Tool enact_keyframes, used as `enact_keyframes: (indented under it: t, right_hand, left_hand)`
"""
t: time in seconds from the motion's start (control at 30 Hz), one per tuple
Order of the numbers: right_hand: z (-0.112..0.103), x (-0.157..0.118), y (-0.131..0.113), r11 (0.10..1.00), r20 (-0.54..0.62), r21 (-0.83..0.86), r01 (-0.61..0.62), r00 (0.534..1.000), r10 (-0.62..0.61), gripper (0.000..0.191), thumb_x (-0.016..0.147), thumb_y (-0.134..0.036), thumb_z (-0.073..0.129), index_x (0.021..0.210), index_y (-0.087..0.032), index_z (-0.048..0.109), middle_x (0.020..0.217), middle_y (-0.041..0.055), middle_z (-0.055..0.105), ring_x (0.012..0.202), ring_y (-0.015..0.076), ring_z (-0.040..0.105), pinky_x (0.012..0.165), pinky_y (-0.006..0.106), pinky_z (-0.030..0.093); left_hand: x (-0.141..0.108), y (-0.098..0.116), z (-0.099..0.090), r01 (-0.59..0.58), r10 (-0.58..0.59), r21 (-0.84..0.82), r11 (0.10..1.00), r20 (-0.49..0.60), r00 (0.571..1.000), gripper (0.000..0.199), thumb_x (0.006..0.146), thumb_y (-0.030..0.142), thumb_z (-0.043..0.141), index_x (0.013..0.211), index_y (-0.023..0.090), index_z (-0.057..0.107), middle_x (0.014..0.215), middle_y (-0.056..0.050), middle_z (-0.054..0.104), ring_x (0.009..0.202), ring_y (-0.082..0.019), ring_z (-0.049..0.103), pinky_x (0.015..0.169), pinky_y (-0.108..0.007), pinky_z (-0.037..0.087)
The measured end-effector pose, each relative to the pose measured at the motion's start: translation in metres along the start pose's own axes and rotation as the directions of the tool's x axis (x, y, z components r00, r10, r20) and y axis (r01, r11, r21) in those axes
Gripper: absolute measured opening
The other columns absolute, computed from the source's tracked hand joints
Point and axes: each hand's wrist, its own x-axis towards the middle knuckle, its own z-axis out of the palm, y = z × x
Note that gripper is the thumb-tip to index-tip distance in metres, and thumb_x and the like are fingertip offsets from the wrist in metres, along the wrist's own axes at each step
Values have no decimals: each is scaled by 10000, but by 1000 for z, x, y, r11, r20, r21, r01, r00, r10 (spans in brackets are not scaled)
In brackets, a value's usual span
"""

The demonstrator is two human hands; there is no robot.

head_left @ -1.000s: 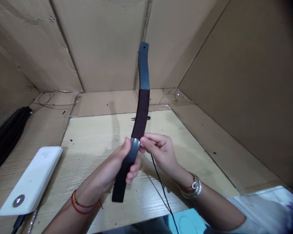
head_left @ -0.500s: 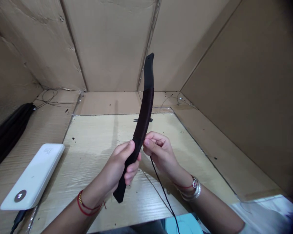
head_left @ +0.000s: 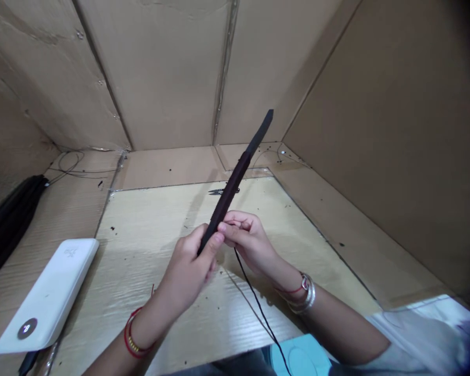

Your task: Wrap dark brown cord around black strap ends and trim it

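Note:
A long, curved black strip (head_left: 260, 134) is held up at a slant, edge-on, with dark brown cord wound tightly round its middle stretch. My left hand (head_left: 186, 279) is closed round the lower end of it, thumb lying along the side. Close by, my right hand (head_left: 250, 243) pinches at the strip's right edge, just below the wound part, and its fingertips touch the left thumb. From under the right hand a thin dark cord (head_left: 254, 292) runs down to the table's front edge. What the right fingertips pinch is mostly hidden, but the cord leads into them.
Small black thread snips (head_left: 215, 192) lie behind the strip on the pale board (head_left: 141, 219). On the left are a white power bank (head_left: 50, 292) with a cable and a black bundle of strands (head_left: 15, 214). A turquoise object (head_left: 300, 357) sits at the front edge. Cardboard walls (head_left: 391, 130) surround the table.
The strip has turned edge-on, and its top has tipped to the right. My left hand has rolled over with it, thumb now nearer the right fingers. The view has shifted slightly.

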Motion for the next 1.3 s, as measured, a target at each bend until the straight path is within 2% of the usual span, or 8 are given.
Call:
enact_keyframes:
  t: [0.3, 0.43, 0.6, 0.67, 0.83, 0.97, 1.17, 1.3]
  right_hand:
    - [5, -3, 0, 999, -25, 20, -35, 999, 35, 287, 767, -380, 772, 729, -148, 608, 530, -31, 551, 414, 43, 380, 404, 184, 239]
    - [6, -6, -3, 997, 50, 42, -61, 997, 59, 290, 761, -394, 785, 873, -153, 669, 519, -22, 585, 422, 66, 456, 410, 183, 298]
    - [1, -9, -8, 1000, 158, 7, -18, 987, 16, 304, 794, -405, 751, 916, -129, 719, 519, 5, 618, 455, 96, 537, 448, 203, 398]
    - [-1, -6, -6, 997, 63, -50, 59, 996, -56, 258, 771, -368, 773, 843, -125, 725, 545, 2, 624, 440, 79, 503, 438, 205, 399]
    - [-1, 2, 3, 976, -84, -150, 160, 981, -174, 205, 673, -314, 842, 749, -153, 740, 570, -16, 607, 490, 64, 481, 459, 197, 404]
    - [3, -1, 6, 993, -58, -35, 111, 992, -113, 193, 655, -274, 860, 696, -165, 706, 553, -29, 611, 440, 39, 454, 430, 171, 357]
    - [3, -5, 0, 999, 40, -2, -45, 998, 45, 314, 635, -341, 877, 760, -153, 658, 583, -3, 674, 454, 91, 601, 432, 175, 422]
    - [3, -7, -4, 997, -10, -79, 10, 1000, -11, 285, 667, -339, 854, 725, -141, 657, 603, 8, 671, 475, 89, 606, 439, 173, 439]
  left_hand:
    - [-3, 8, 4, 9, -9, -362, 932, 3, 1000, 556, 798, 706, 557, 746, 153, 559, 495, 29, 519, 386, -79, 465, 388, -190, 380]
    - [-2, -1, 1, 89, -1, -474, 876, 182, 983, 557, 843, 698, 506, 743, 152, 554, 455, 33, 497, 350, -77, 448, 357, -175, 353]
    - [2, -8, -5, 224, 67, -521, 823, 480, 874, 611, 845, 749, 430, 793, 156, 569, 476, 22, 508, 372, -89, 451, 386, -196, 396]
    - [4, -6, -6, 230, -23, -424, 876, 439, 898, 625, 804, 757, 498, 837, 139, 585, 559, -13, 573, 457, -99, 509, 452, -205, 433]
    - [8, -5, 3, 119, -131, -349, 930, -12, 991, 558, 752, 714, 620, 786, 167, 514, 481, 75, 439, 390, -56, 379, 376, -163, 321]
    - [5, -7, 9, 189, -144, -454, 871, 132, 981, 633, 753, 821, 472, 647, 198, 431, 356, 99, 320, 272, -37, 236, 276, -153, 192]
    - [3, -5, -1, 475, -34, -590, 653, 603, 797, 615, 857, 775, 340, 626, 208, 404, 336, 105, 242, 258, -33, 125, 245, -143, 135]
    - [7, -8, -6, 588, -25, -506, 631, 745, 667, 676, 848, 811, 204, 634, 208, 422, 342, 99, 228, 253, -43, 126, 239, -161, 139]
